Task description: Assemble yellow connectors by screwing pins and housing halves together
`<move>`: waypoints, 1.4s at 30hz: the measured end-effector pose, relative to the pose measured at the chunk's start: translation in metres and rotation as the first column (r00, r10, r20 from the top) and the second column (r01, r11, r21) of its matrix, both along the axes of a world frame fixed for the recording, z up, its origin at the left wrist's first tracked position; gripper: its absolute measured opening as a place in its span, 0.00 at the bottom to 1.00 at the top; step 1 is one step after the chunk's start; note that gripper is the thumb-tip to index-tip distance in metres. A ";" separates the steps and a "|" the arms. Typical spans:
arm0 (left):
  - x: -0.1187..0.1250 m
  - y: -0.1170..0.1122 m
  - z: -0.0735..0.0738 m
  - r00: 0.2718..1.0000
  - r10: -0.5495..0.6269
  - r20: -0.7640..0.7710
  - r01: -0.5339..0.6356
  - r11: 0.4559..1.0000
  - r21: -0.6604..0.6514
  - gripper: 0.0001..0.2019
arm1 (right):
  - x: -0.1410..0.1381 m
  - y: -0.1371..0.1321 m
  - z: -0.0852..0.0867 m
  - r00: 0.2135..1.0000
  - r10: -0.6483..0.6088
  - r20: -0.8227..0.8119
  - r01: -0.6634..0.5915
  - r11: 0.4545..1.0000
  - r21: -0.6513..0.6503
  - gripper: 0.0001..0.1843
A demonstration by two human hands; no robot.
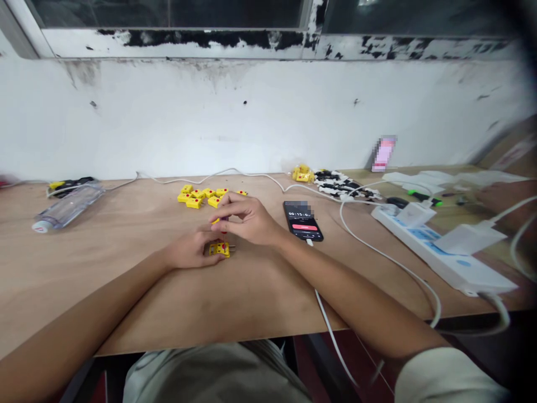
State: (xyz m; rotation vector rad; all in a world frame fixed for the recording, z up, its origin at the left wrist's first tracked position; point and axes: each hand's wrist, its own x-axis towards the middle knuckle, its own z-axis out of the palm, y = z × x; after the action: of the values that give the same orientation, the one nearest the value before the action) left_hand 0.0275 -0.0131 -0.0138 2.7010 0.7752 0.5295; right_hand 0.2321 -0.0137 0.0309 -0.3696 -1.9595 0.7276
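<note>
My left hand (188, 249) lies low on the table, its fingers closed around the sides of a small yellow plug (220, 249). Red marks show on the plug, and metal pins stick out at its right end. Above it, my right hand (254, 221) pinches a small screwdriver (224, 237). The thin shaft points down at the plug; the fingers cover most of the handle, and whether the tip touches is too small to tell. Just beyond my hands lies a loose group of similar yellow plugs (194, 202).
A phone with a timer (304, 220) lies right of my hands. A white power strip (444, 252) with chargers and cables spans the right side. A clear plastic bottle (69, 207) lies at left. Bagged yellow parts (302, 173) and black-and-white pieces (342, 183) sit near the wall. Another person's blurred hand (509, 204) is far right.
</note>
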 end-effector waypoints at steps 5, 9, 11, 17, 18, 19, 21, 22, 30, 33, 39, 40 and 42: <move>0.002 -0.003 0.005 1.000 -0.002 -0.020 0.002 1.000 -0.006 0.13 | 0.007 0.002 0.005 0.996 0.067 0.058 -0.057 0.987 -0.152 0.11; 0.002 -0.005 0.007 1.000 -0.009 -0.010 0.009 1.000 -0.020 0.12 | 0.011 0.000 0.010 0.973 0.215 0.087 -0.181 0.938 -0.294 0.13; 0.002 -0.005 0.007 1.000 -0.007 -0.009 0.007 1.000 -0.022 0.12 | 0.011 0.000 0.010 0.970 0.227 0.083 -0.191 0.931 -0.312 0.13; 0.001 -0.002 0.004 0.999 0.004 -0.031 -0.005 1.000 -0.019 0.14 | 0.006 0.002 -0.002 0.999 0.026 0.039 -0.025 0.999 -0.031 0.09; 0.001 -0.002 0.004 1.000 0.002 -0.027 -0.003 1.000 -0.025 0.15 | 0.005 0.003 -0.005 1.000 -0.025 -0.003 0.025 1.000 0.016 0.08; 0.001 -0.002 0.003 1.000 -0.003 -0.019 0.002 1.000 -0.028 0.15 | 0.003 0.004 -0.007 0.996 -0.079 -0.051 0.081 0.996 0.041 0.07; 0.001 -0.001 0.003 1.000 -0.015 -0.009 0.014 0.999 -0.034 0.15 | 0.001 0.006 -0.010 0.978 -0.173 -0.118 0.179 0.983 0.037 0.06; 0.001 -0.001 0.003 1.000 -0.020 -0.008 0.020 0.999 -0.035 0.14 | 0.000 0.007 -0.010 0.971 -0.197 -0.132 0.202 0.979 0.019 0.07; 0.003 -0.006 0.009 0.999 0.030 -0.032 -0.031 0.999 -0.026 0.13 | 0.002 0.003 -0.001 0.983 0.152 -0.107 -0.178 0.931 -0.319 0.13; 0.002 -0.006 0.009 0.999 0.018 -0.026 -0.019 1.000 -0.025 0.13 | 0.004 0.000 0.002 0.982 0.179 -0.053 -0.187 0.938 -0.292 0.10; 0.002 -0.005 0.007 1.000 0.014 -0.025 -0.015 0.999 -0.034 0.14 | 0.003 0.000 0.000 0.998 -0.068 -0.017 0.067 0.996 -0.050 0.06; 0.002 -0.005 0.008 0.999 0.015 -0.029 -0.016 0.999 -0.036 0.14 | 0.003 0.000 0.000 0.996 -0.088 -0.017 0.088 0.995 -0.041 0.06; 0.002 -0.005 0.008 1.000 0.015 -0.027 -0.016 0.999 -0.034 0.13 | 0.003 0.000 0.002 0.998 -0.062 0.020 0.063 0.994 -0.088 0.06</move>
State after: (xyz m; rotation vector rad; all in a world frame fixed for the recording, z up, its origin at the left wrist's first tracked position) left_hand 0.0297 -0.0178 -0.0059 2.6773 0.8058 0.4804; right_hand 0.2351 -0.0136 0.0333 -0.4900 -1.9269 0.7745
